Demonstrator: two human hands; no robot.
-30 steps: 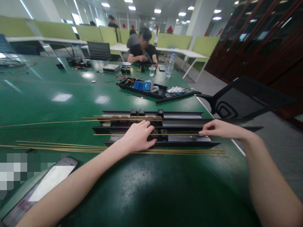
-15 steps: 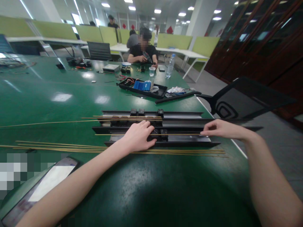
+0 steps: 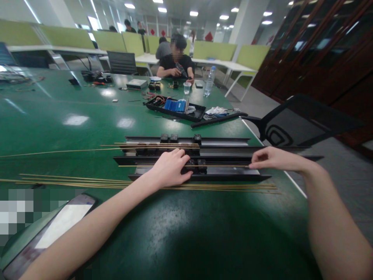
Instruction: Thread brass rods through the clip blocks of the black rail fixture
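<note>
My right hand [image 3: 266, 158] pinches the right end of a thin brass rod [image 3: 225, 166] between thumb and fingertips. The rod runs level over the front black metal channel [image 3: 233, 178] and passes by my left hand [image 3: 171, 168]. My left fingers are curled down over a black block [image 3: 190, 165] in that channel; their grip is partly hidden. Against it on the right sits another black block [image 3: 201, 166]. More black channels [image 3: 224, 158] lie parallel behind, with several blocks in them and loose brass rods [image 3: 157, 146] across the top.
Several brass rods [image 3: 233, 188] lie along the near side of the channels. Behind are a black tray [image 3: 201, 112] with a blue item, gloves [image 3: 216, 112], a cup [image 3: 187, 88] and a water bottle [image 3: 209, 81]. A co-worker [image 3: 175, 62] sits opposite; a chair [image 3: 309, 116] stands right.
My right hand has shifted slightly right, and the pinched brass rod has slid right with it. My left hand keeps its place over the block.
</note>
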